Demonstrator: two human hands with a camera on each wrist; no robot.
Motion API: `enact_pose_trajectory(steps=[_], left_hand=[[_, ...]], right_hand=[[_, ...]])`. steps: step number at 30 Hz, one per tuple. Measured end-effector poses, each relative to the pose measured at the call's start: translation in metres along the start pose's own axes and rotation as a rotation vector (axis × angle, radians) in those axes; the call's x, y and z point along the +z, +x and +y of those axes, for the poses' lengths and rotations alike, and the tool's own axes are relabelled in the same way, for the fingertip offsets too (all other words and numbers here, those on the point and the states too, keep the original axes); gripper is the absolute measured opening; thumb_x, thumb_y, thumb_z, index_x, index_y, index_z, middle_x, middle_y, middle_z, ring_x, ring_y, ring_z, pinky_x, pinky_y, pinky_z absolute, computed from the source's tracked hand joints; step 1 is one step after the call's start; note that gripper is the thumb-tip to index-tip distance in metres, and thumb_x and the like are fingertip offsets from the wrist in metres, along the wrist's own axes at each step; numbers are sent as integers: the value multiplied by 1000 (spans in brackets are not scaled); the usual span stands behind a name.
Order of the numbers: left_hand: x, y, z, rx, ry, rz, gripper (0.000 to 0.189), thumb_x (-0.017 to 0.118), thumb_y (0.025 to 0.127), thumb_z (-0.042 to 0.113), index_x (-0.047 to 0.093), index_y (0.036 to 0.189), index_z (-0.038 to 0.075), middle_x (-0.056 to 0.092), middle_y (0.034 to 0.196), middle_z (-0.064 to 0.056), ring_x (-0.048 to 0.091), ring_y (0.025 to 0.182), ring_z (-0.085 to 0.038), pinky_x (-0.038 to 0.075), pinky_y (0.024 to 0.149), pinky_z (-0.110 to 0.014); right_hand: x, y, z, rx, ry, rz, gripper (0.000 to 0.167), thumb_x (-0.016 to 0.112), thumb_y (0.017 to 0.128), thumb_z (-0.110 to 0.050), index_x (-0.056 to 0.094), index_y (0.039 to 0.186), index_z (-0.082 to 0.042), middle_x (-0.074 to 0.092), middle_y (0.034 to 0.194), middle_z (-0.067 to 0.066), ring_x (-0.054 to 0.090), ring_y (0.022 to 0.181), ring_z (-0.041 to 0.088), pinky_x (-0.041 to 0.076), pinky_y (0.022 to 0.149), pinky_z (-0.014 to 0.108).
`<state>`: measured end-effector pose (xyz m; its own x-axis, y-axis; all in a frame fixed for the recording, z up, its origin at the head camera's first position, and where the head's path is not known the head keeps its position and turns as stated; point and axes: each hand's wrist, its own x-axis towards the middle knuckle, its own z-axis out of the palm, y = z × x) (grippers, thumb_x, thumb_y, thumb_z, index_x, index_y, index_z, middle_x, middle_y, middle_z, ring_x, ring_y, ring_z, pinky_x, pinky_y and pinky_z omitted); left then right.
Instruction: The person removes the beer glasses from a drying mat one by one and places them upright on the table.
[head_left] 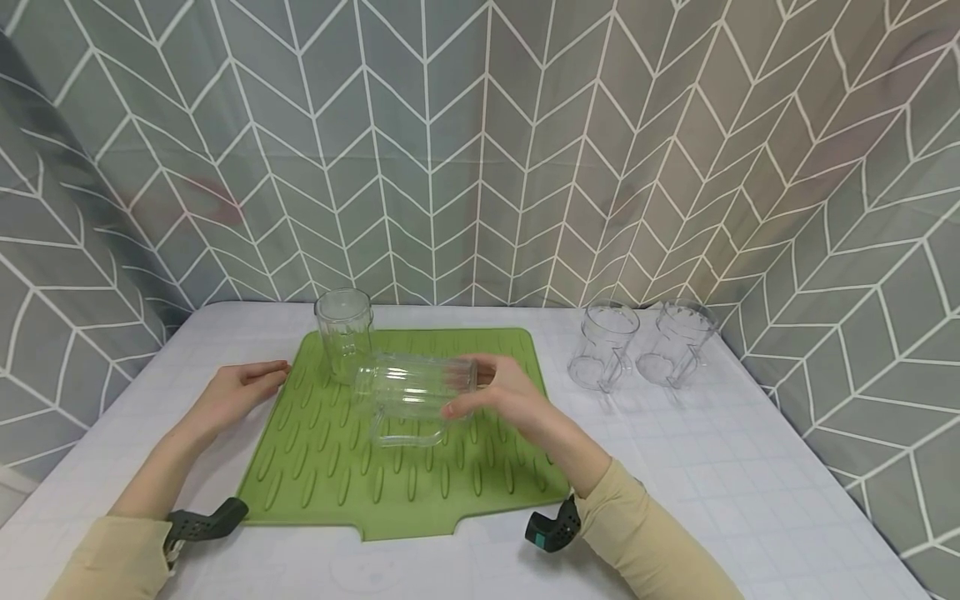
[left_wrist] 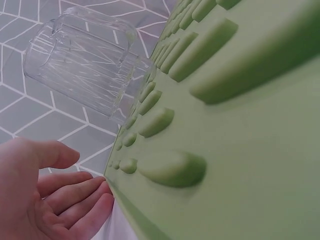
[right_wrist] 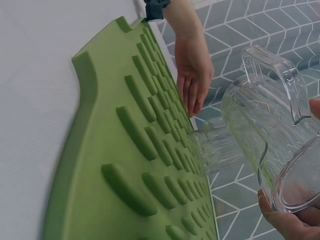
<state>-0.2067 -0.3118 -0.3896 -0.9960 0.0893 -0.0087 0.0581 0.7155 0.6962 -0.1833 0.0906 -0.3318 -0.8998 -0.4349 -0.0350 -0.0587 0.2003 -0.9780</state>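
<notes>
A clear glass mug [head_left: 412, 387] lies sideways above the green ridged mat [head_left: 408, 508], its handle [head_left: 408, 437] toward the near side. My right hand [head_left: 504, 392] grips it round the end on the right; in the right wrist view, fingers and thumb hold this mug [right_wrist: 260, 120] by its base end. A second clear mug [head_left: 343, 321] stands upright at the mat's back left corner, partly overlapped by the held one. Beside the mat's left edge is my left hand [head_left: 232, 398], fingers loosely extended and nothing in its palm, fingertips right at the edge in the left wrist view.
Two more clear mugs [head_left: 602, 346] [head_left: 675, 343] stand on the white tablecloth [head_left: 712, 467], to the right of the mat. Behind the table hangs a grey curtain [head_left: 480, 167] with white chevron lines. Each wrist wears a dark strap-on device [head_left: 555, 527].
</notes>
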Motion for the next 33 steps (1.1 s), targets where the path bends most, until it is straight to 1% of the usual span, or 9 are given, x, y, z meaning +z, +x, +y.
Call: enact_pose_trajectory(steps=[4, 9, 13, 22, 27, 30, 33], left_hand=[[-1, -1, 3, 2, 9, -9, 59, 43, 107, 34, 44, 142, -14, 46, 143, -35, 52, 127, -51, 49, 103, -58], [-1, -1, 4, -10, 3, -11, 60, 43, 107, 34, 43, 142, -14, 45, 144, -34, 52, 128, -49, 52, 101, -53], [0, 0, 5, -7, -7, -10, 60, 44, 107, 35, 43, 142, -14, 45, 144, -34, 52, 128, -48, 53, 101, -50], [-1, -1, 6, -2, -2, 10, 61, 43, 107, 37, 44, 142, -13, 47, 143, -34, 52, 128, -49, 52, 101, -51], [-4, -2, 10, 20, 5, 35, 59, 45, 107, 36, 46, 141, -12, 51, 141, -32, 53, 126, -49, 51, 101, -51], [-7, -3, 15, 46, -7, 46, 57, 46, 107, 34, 47, 141, -12, 52, 140, -31, 55, 125, -47, 54, 98, -46], [-10, -5, 19, 61, -17, 51, 56, 44, 108, 32, 46, 141, -12, 52, 140, -31, 55, 125, -46, 54, 97, -42]], right_hand=[[-1, -1, -3, -3, -12, 10, 75, 84, 73, -15, 53, 141, -6, 69, 123, 9, 63, 113, 22, 49, 107, 46], [-3, -2, -5, 2, -14, 15, 75, 83, 74, -16, 53, 142, -7, 68, 123, 9, 62, 114, 22, 47, 109, 48], [-4, -2, -4, -3, -15, 17, 75, 83, 74, -15, 53, 142, -7, 68, 124, 9, 62, 115, 23, 46, 109, 48], [-7, -2, -5, -20, 6, 7, 77, 82, 73, -16, 52, 143, -7, 67, 126, 10, 63, 117, 24, 49, 107, 47], [-8, -2, -5, -22, 15, 4, 75, 83, 73, -15, 54, 141, -9, 67, 126, 8, 62, 117, 22, 51, 105, 44], [-9, -2, -5, -25, 18, 5, 74, 83, 73, -16, 54, 141, -10, 67, 126, 8, 62, 117, 22, 52, 103, 43], [-10, -2, -6, -30, 10, 8, 75, 82, 74, -17, 53, 142, -9, 66, 126, 10, 62, 115, 23, 52, 101, 42]])
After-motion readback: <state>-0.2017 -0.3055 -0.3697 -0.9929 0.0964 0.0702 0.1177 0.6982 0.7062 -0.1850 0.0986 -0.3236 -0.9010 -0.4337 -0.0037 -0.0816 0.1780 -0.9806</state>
